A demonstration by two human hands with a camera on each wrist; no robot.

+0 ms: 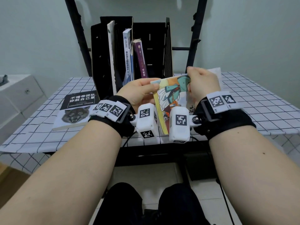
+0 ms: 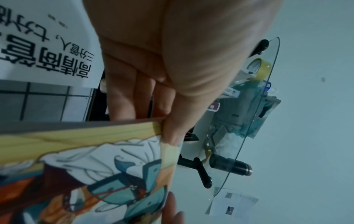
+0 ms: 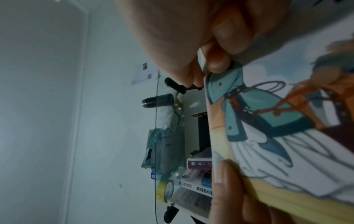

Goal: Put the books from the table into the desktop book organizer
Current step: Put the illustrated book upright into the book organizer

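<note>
Both hands hold an illustrated book with a cartoon cover, tilted above the table's front edge. My left hand grips its left top corner, thumb on the cover. My right hand pinches the right top corner. Just behind stands the black desktop organizer, with a white book, a blue-and-white book and a purple book upright in its slots. A black-and-white book with a wolf face lies flat on the table at the left. Another white book lies behind my right hand.
The table carries a white checked cloth. A black metal frame rises behind the organizer against the pale wall. A white cabinet stands to the left. The organizer's rightmost compartment shows no books.
</note>
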